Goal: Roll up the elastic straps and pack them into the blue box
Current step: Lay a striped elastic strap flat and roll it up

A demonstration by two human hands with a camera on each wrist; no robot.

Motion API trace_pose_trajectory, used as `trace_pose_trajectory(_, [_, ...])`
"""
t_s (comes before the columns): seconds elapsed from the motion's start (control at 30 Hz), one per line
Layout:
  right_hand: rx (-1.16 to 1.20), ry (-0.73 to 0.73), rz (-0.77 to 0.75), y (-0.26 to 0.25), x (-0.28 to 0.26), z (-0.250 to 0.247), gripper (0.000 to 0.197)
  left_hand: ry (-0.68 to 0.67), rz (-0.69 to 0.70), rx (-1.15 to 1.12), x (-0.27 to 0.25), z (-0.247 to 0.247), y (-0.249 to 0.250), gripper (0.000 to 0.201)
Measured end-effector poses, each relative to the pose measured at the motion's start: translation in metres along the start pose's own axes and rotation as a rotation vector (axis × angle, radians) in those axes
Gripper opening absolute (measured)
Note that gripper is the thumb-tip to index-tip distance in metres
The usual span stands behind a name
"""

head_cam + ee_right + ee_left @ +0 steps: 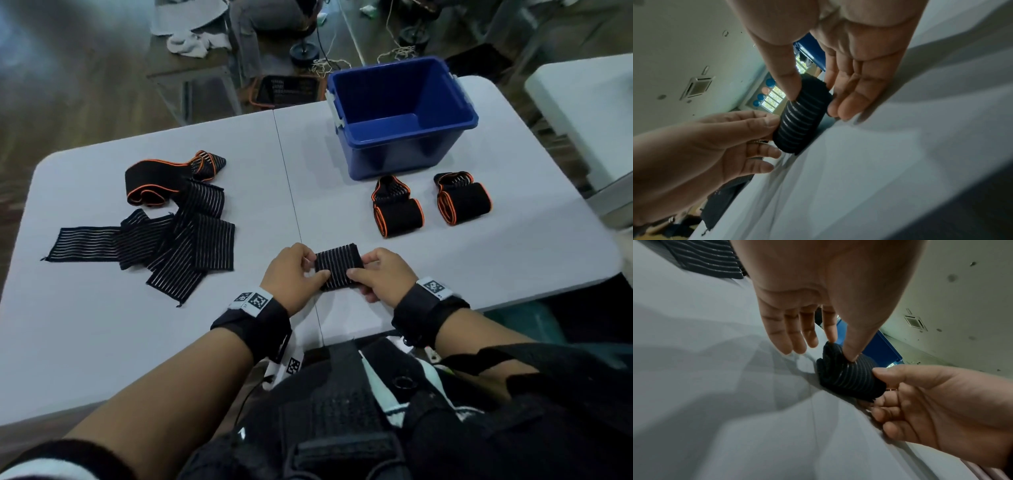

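A large indoor workroom: white folding desk [171, 342], wood-look floor [85, 85] strewn with cables [397, 51], a ceiling air-conditioning cassette [696, 86], and a second person seated [260, 20] beyond.

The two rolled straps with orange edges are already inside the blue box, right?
No. The head view shows the blue box holding nothing, and the two rolled straps with orange edges lie on the table just in front of it.
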State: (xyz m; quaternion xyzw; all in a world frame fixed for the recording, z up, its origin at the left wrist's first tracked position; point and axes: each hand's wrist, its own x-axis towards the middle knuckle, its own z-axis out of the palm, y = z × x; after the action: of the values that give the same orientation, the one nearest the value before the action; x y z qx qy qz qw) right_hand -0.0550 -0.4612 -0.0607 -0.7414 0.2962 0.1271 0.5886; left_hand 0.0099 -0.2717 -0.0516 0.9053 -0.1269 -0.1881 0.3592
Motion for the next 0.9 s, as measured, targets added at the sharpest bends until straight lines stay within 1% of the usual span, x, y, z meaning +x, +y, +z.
trace_pose_trajectory(0.07, [-0.118, 0.072, -0.032, 0.003, -0.002, -0.004, 0.03, -0.009, -0.028, -0.038, 0.001, 0.003, 0.002, 0.026])
trace_pose_trajectory(0.13, [-0.165, 0.129, -0.064, 0.002, -0.005, -0.007, 0.029, 0.002, -0.044, -0.068, 0.003, 0.006, 0.005, 0.024])
trace_pose_trajectory(0.23, [-0.118, 0.184, -0.076, -0.001, -0.003, -0.012, 0.025, 0.019, -0.057, -0.119, 0.007, 0.009, 0.013, 0.024])
trace_pose_trajectory(0.33, [-0.077, 0.244, -0.099, -0.007, 0.001, -0.021, 0.024, 0.022, -0.052, -0.179, 0.015, 0.01, 0.021, 0.029])
trace_pose_trajectory(0.4, [-0.064, 0.243, -0.114, -0.011, 0.002, -0.026, 0.033, -0.003, -0.042, -0.236, 0.018, 0.01, 0.027, 0.032])
trace_pose_trajectory(0.47, [-0.033, 0.201, -0.139, -0.017, 0.0, -0.029, 0.042, -0.034, -0.038, -0.285, 0.019, 0.009, 0.03, 0.035])
trace_pose_trajectory(0.57, [0.028, 0.162, -0.164, -0.022, 0.001, -0.032, 0.044, -0.053, -0.044, -0.316, 0.019, 0.01, 0.032, 0.044])
trace_pose_trajectory(0.63, [0.0, 0.198, -0.164, -0.022, 0.003, -0.034, 0.037, -0.049, -0.053, -0.329, 0.018, 0.01, 0.032, 0.043])
trace_pose_trajectory(0.7, [-0.034, 0.264, -0.175, -0.023, 0.005, -0.037, 0.027, -0.04, -0.057, -0.331, 0.016, 0.009, 0.029, 0.037])
trace_pose_trajectory(0.77, [-0.037, 0.293, -0.201, -0.028, 0.007, -0.036, 0.022, -0.033, -0.063, -0.335, 0.014, 0.005, 0.023, 0.033])
trace_pose_trajectory(0.9, [-0.042, 0.223, -0.257, -0.042, 0.011, -0.02, 0.012, 0.017, -0.104, -0.344, 0.008, -0.011, 0.007, 0.031])
